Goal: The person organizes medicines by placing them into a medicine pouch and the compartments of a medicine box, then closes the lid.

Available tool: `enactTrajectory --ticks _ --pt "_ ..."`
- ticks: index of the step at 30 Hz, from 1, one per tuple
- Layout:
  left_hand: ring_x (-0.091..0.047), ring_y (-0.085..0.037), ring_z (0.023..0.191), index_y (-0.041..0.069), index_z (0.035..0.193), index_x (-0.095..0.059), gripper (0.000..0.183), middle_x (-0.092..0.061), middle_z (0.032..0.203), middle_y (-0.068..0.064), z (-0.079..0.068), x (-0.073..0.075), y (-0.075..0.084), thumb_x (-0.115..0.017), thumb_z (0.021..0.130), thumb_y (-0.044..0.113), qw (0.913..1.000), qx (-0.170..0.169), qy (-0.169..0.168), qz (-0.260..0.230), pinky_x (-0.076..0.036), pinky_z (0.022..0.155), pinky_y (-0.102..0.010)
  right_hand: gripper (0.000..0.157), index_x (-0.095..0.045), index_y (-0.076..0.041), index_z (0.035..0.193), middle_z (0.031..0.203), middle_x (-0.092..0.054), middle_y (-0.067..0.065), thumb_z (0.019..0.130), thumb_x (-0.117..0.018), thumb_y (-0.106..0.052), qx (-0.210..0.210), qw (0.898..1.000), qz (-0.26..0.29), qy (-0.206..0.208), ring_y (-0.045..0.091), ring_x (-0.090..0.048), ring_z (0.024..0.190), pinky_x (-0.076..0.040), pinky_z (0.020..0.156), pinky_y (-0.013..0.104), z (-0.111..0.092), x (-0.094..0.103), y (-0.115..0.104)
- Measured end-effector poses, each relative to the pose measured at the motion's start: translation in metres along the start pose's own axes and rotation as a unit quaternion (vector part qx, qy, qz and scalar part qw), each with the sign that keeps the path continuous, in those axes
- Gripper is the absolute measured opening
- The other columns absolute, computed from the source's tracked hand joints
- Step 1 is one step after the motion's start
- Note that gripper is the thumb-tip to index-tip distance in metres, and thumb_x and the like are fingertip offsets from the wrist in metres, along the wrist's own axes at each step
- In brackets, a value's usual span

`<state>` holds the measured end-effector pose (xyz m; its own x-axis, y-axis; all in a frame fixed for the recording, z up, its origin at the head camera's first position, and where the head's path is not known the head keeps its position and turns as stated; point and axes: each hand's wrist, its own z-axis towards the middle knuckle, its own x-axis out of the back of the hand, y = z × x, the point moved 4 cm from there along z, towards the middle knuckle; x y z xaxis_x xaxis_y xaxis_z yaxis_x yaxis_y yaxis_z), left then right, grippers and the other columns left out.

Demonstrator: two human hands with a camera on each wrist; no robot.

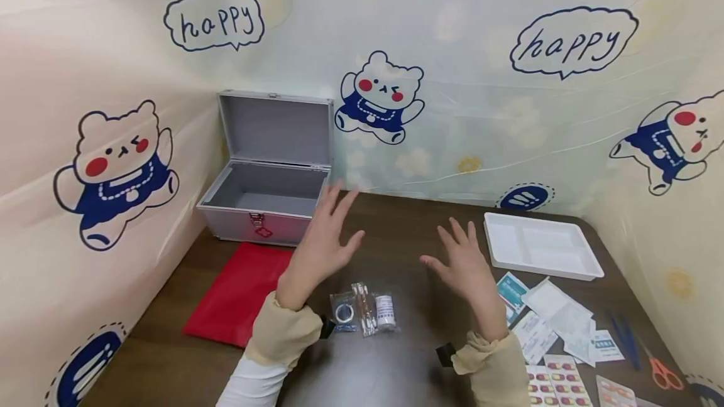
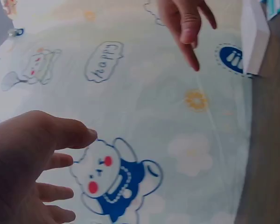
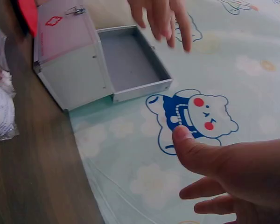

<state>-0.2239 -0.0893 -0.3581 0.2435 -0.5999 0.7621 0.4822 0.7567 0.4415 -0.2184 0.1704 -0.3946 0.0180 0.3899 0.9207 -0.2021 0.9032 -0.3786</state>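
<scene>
Both hands are raised over the middle of the table, fingers spread and holding nothing. My left hand (image 1: 321, 245) is nearest the silver first-aid box (image 1: 249, 222), overlapping its right front corner in the head view. The box's lid (image 1: 277, 127) stands up and its grey inside shows. My right hand (image 1: 465, 264) hovers left of the white divided tray (image 1: 543, 265). Between the forearms lie a bagged roll of tape (image 1: 344, 314), a pack of cotton swabs (image 1: 364, 309) and a bagged white roll with printed label (image 1: 386, 311).
A red pouch (image 1: 232, 294) lies flat before the box. At the right are a teal packet (image 1: 511, 294), white packets (image 1: 557, 306), blue tweezers (image 1: 625, 341), orange-handled scissors (image 1: 663, 372) and blister packs of capsules (image 1: 560, 382). A printed curtain (image 1: 452, 143) encloses the table's back and sides.
</scene>
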Motion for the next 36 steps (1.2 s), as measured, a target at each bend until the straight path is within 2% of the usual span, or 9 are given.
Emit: enactTrajectory --ticks 3,6,10,13,16,21,28,32,36 --pt "-0.022 -0.042 0.151 0.008 0.147 -0.044 0.069 -0.033 0.158 -0.022 -0.006 0.02 -0.001 -0.076 0.086 0.017 0.9993 -0.008 0.037 -0.004 -0.037 0.112 -0.059 0.069 -0.045 0.0 0.146 0.156 -0.033 0.03 0.093 -0.069 -0.038 0.009 1.0 0.019 0.019 0.056 -0.019 0.146 -0.027 0.112 0.068 0.001 0.007 0.0" --pt "-0.022 -0.044 0.15 0.004 0.144 -0.046 0.065 -0.033 0.157 -0.023 -0.017 0.036 -0.009 -0.075 0.086 0.014 0.9993 0.002 0.038 -0.001 -0.037 0.112 -0.06 0.063 -0.048 0.0 0.143 0.15 -0.042 0.03 0.094 -0.068 -0.034 0.024 0.999 0.029 0.031 0.053 -0.032 0.142 -0.031 0.113 0.065 0.002 0.014 -0.003" --pt "-0.014 -0.052 0.149 0.003 0.146 -0.04 0.07 -0.023 0.16 -0.025 -0.039 0.051 -0.029 -0.074 0.086 0.014 0.9983 0.053 -0.017 0.02 -0.026 0.114 -0.07 0.058 -0.051 0.0 0.141 0.145 -0.049 0.029 0.095 -0.067 -0.032 0.035 0.998 0.03 0.033 0.049 -0.043 0.135 -0.036 0.111 0.063 0.003 0.02 -0.005" --pt "-0.012 -0.058 0.146 0.003 0.147 -0.036 0.075 -0.02 0.16 -0.027 -0.062 0.058 -0.049 -0.075 0.085 0.018 0.9928 0.097 -0.053 0.046 -0.018 0.111 -0.078 0.057 -0.052 -0.001 0.14 0.143 -0.05 0.029 0.096 -0.066 -0.033 0.03 0.999 0.024 0.017 0.049 -0.045 0.133 -0.038 0.109 0.064 0.003 0.02 -0.004" --pt "-0.012 -0.063 0.143 0.001 0.148 -0.033 0.08 -0.02 0.158 -0.03 -0.088 0.061 -0.067 -0.076 0.084 0.022 0.9854 0.135 -0.082 0.065 -0.015 0.105 -0.083 0.055 -0.052 -0.002 0.14 0.143 -0.05 0.029 0.097 -0.064 -0.034 0.027 0.999 0.018 0.0 0.05 -0.046 0.131 -0.038 0.107 0.065 0.001 0.019 -0.002" --pt "-0.014 -0.07 0.137 0.002 0.15 -0.029 0.093 -0.02 0.156 -0.035 -0.13 0.057 -0.092 -0.079 0.08 0.035 0.9664 0.19 -0.142 0.1 -0.017 0.096 -0.089 0.053 -0.053 -0.002 0.139 0.142 -0.052 0.029 0.098 -0.063 -0.034 0.036 0.999 0.016 -0.016 0.051 -0.048 0.13 -0.04 0.106 0.065 -0.001 0.019 0.0" --pt "-0.014 -0.076 0.132 0.006 0.153 -0.03 0.103 -0.019 0.155 -0.039 -0.173 0.026 -0.108 -0.079 0.076 0.053 0.941 0.239 -0.196 0.138 -0.027 0.085 -0.09 0.05 -0.055 -0.002 0.137 0.136 -0.058 0.026 0.098 -0.062 -0.032 0.067 0.995 0.02 -0.065 0.047 -0.054 0.126 -0.043 0.103 0.062 -0.007 0.014 -0.001" --pt "-0.018 -0.08 0.127 0.001 0.15 -0.033 0.095 -0.023 0.151 -0.045 -0.185 0.018 -0.111 -0.079 0.079 0.043 0.933 0.258 -0.204 0.146 -0.04 0.081 -0.083 0.049 -0.055 -0.002 0.137 0.135 -0.06 0.024 0.098 -0.062 -0.032 0.09 0.991 0.032 -0.095 0.044 -0.056 0.125 -0.045 0.103 0.06 -0.008 0.009 -0.005" --pt "-0.03 -0.079 0.121 -0.007 0.143 -0.041 0.074 -0.034 0.141 -0.049 -0.191 0.024 -0.109 -0.074 0.084 0.023 0.9279 0.268 -0.2 0.166 -0.047 0.082 -0.075 0.049 -0.055 -0.003 0.137 0.135 -0.061 0.022 0.098 -0.061 -0.032 0.1 0.989 0.037 -0.106 0.042 -0.057 0.124 -0.046 0.103 0.059 -0.008 0.006 -0.009"
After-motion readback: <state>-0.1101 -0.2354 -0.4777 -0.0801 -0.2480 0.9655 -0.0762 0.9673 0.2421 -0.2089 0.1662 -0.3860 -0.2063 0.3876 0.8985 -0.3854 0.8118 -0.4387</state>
